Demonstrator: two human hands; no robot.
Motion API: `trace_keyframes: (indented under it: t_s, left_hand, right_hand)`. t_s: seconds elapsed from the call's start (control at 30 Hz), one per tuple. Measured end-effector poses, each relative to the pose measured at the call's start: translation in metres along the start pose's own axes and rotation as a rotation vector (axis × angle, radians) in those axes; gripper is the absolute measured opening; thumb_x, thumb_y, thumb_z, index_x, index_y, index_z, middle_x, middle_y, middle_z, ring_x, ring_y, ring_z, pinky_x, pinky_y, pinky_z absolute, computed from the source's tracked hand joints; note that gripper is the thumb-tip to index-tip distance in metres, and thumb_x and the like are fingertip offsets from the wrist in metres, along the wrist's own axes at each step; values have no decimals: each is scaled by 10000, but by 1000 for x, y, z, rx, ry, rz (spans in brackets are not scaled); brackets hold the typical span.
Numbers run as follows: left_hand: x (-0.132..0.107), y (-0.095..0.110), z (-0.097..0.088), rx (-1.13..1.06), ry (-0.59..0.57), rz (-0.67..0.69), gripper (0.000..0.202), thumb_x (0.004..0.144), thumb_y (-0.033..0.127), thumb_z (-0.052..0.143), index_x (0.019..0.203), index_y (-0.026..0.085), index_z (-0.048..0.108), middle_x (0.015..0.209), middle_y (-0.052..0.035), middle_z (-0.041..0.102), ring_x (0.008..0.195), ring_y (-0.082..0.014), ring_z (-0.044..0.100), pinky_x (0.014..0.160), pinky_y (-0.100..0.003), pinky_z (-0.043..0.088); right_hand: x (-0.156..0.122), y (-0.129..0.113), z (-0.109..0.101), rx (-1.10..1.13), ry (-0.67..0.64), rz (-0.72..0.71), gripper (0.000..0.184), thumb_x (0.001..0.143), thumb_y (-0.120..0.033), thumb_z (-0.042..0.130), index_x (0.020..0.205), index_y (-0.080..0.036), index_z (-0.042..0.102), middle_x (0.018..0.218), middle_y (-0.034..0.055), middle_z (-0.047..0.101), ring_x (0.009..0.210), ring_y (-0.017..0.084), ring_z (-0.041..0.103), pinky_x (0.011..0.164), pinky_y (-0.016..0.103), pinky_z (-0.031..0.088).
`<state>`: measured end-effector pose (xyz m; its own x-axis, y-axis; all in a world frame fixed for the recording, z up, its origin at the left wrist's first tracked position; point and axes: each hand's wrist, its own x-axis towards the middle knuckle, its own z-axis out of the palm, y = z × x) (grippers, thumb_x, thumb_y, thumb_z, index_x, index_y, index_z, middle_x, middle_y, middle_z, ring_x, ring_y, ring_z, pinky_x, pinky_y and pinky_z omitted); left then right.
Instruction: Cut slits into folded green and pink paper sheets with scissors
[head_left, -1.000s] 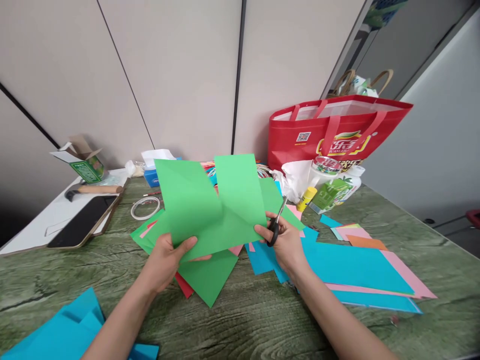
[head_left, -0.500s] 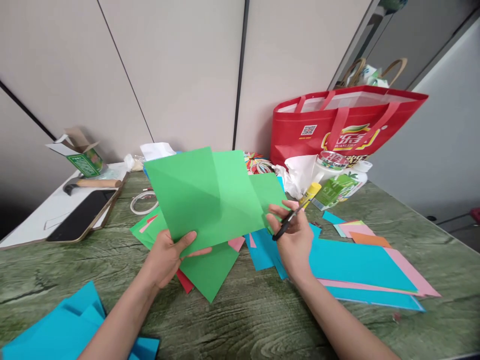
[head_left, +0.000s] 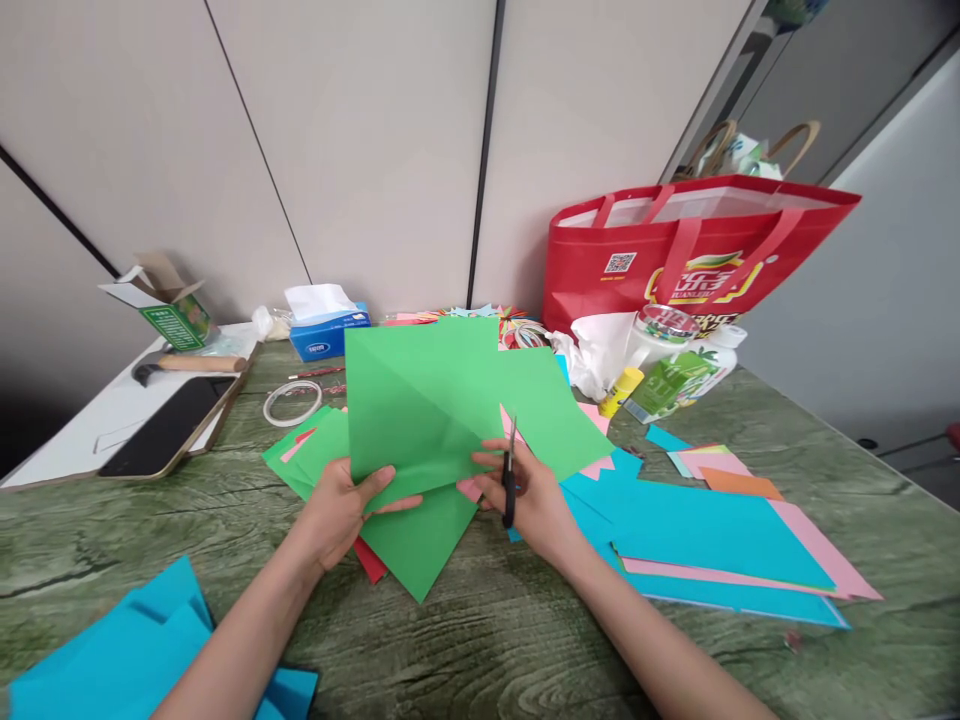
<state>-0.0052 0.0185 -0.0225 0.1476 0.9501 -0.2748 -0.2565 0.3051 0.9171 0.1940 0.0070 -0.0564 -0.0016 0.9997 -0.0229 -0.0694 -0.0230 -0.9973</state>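
Observation:
My left hand (head_left: 337, 508) pinches a green sheet of paper (head_left: 412, 395) at its lower left corner, thumb on top. The sheet stands tilted up above the table, with a faint crease running across it. Black-handled scissors (head_left: 509, 492) sit in my right hand (head_left: 541, 510), their blades pointing up and away. The fingertips of that hand are at the sheet's lower right edge; whether they press on it I cannot tell. Behind and below lie another green sheet (head_left: 544, 410), a green piece (head_left: 424, 545) and pink scraps, partly covered.
Blue paper (head_left: 720, 530) over pink sheets spreads on the right, more blue paper (head_left: 112, 650) at front left. A glue stick (head_left: 621, 392), white bottle (head_left: 720, 360) and red bag (head_left: 600, 290) stand back right. Tissue box (head_left: 330, 335), tape roll (head_left: 292, 403), phone (head_left: 165, 425) and hammer (head_left: 195, 364) are left.
My right hand has moved left with the scissors, from near the glue stick to the held sheet's lower right edge. The held sheet has turned and narrowed in view, uncovering the tissue box.

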Motion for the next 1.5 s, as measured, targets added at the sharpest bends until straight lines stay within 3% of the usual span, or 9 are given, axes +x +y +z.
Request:
trace_keyframes:
  t_s: [0.07,0.13,0.3,0.4,0.57,0.7,0.97,1.33,1.5]
  left_hand:
    - [0,3,0,-11,22,16,317,646,264,692,936,145,642,1074,-92,650,948,-313,599,749,-481,533]
    - [-1,8,-1,-24,53,61,344,635,257,701,958,156,639,1089,-87,642,989,-326,574,733,-476,541]
    - [-5,21,-1,-43,143,209,460,608,231,723,1052,227,607,1114,-52,630,1014,-338,554,670,-449,567]
    - [-9,24,-2,-40,167,283,502,626,225,710,1109,241,574,1141,-52,613,991,-325,570,647,-410,578]
    - [-17,23,2,-11,182,294,516,615,227,715,1110,263,574,1136,-34,617,957,-327,588,616,-394,585]
    - [-19,19,7,21,178,246,411,590,254,729,991,223,647,1012,-50,678,872,-335,624,594,-416,583]
    - [-17,4,3,157,100,273,251,683,236,658,932,221,672,940,-36,704,828,-311,649,665,-409,570]
    - [-18,3,0,170,101,223,298,680,264,658,976,225,663,898,-40,714,761,-310,665,642,-421,570]
    - [-17,4,-3,269,85,250,256,700,263,641,949,208,667,848,-18,725,912,-285,624,718,-385,554]
  right_hand:
    - [3,-4,-6,-7,115,-77,399,640,-307,675,995,-214,518,984,75,588,682,162,571,612,328,493]
    - [2,-9,-10,42,91,-109,417,638,-343,680,1004,-214,528,923,66,611,672,162,566,606,322,484]
    - [-14,-17,-2,150,-402,52,376,643,-311,698,960,-203,527,670,-7,605,587,133,552,579,281,441]
    - [-23,-18,5,170,-523,157,302,659,-292,691,895,-208,523,755,10,621,671,137,564,629,274,436]
    - [-26,-18,10,182,-513,176,295,615,-331,718,827,-198,561,815,21,601,734,156,560,672,280,436]
    - [-25,-16,8,171,-479,145,304,634,-331,709,867,-200,563,799,20,575,729,149,527,661,270,417]
    - [-27,-15,6,149,-465,161,284,662,-269,701,897,-200,556,765,3,549,708,129,504,646,249,403]
    - [-27,-17,6,127,-453,155,302,663,-261,700,900,-188,528,771,1,509,701,124,480,632,245,396]
    - [-27,-15,6,128,-464,144,337,655,-263,710,914,-177,513,783,5,503,701,122,466,642,250,391]
